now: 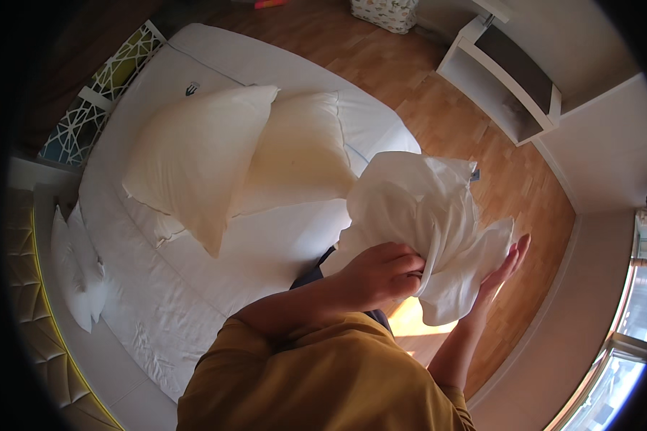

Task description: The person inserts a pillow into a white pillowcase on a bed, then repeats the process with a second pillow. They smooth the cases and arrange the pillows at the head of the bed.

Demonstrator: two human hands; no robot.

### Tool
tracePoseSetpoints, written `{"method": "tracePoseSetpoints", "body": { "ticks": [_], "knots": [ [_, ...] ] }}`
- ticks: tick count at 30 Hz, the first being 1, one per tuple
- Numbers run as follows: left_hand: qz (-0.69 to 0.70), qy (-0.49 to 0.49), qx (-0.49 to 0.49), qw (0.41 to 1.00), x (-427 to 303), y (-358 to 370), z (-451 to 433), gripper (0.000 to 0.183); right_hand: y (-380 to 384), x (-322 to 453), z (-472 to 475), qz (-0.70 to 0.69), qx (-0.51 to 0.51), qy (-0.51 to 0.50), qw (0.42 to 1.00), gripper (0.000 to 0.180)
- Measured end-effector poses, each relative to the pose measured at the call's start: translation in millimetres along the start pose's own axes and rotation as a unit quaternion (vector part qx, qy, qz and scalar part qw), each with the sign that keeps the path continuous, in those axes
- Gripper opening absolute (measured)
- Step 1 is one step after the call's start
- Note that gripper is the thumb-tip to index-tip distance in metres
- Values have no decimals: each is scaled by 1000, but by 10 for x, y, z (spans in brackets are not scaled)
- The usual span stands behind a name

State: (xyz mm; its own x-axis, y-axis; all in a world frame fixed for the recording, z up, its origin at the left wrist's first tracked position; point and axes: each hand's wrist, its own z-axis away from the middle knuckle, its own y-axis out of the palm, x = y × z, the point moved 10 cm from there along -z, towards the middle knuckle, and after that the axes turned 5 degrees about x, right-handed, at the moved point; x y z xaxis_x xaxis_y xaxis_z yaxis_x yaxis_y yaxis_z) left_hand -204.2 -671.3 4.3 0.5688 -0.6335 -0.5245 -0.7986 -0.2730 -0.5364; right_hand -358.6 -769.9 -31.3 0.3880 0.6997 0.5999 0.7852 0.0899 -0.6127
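Note:
My left hand point(385, 272) is closed on gathered folds of a white fabric piece point(410, 199), either a pillowcase or a soft pillow; I cannot tell which. A small bluish tag point(475, 175) sticks out at its far corner. On the other side my right hand point(504, 268) rests against the fabric's edge, fingers stretched out straight and thumb hidden. The fabric hangs in front of my body, beside the bed's edge. To my left, on the white-covered bed point(194, 275), one cream pillow point(199, 156) overlaps another cream pillow point(299, 151). A bit of white fabric shows beneath them.
Two white pillows point(78, 269) stand at the padded headboard point(48, 323). Wooden floor point(496, 199) runs along the bed's right side. Beyond it are a white shelf unit point(496, 86) and a patterned bag point(385, 13). A window point(606, 390) lies at lower right.

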Motion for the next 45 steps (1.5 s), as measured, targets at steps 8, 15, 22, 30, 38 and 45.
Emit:
{"method": "tracePoseSetpoints", "body": {
  "ticks": [8, 15, 22, 30, 38, 45],
  "knots": [
    [8, -22, 18, 1000, 893, 96, -457, 24, 790, -79, -1060, 23, 279, -114, 953, 24],
    [82, -142, -74, 984, 2017, -162, -905, 39, 1065, -658, -1992, -79, 257, -78, 960, 24],
    [243, -324, -52, 913, 2962, -77, -1134, 66, 1116, -1243, -2659, -153, 204, 82, 963, 35],
    [49, -401, -179, 897, 3595, 7, -1351, 45, 1762, -1750, -3351, -276, 373, 42, 885, 61],
    [-115, -353, -223, 901, 3966, 239, -2271, 27, 1884, -2674, -4148, -443, 594, 27, 671, 87],
    [-241, -354, -210, 879, 4146, 137, -2713, 34, 2477, -3116, -4584, -380, 567, -2, 731, 94]
  ]
}}
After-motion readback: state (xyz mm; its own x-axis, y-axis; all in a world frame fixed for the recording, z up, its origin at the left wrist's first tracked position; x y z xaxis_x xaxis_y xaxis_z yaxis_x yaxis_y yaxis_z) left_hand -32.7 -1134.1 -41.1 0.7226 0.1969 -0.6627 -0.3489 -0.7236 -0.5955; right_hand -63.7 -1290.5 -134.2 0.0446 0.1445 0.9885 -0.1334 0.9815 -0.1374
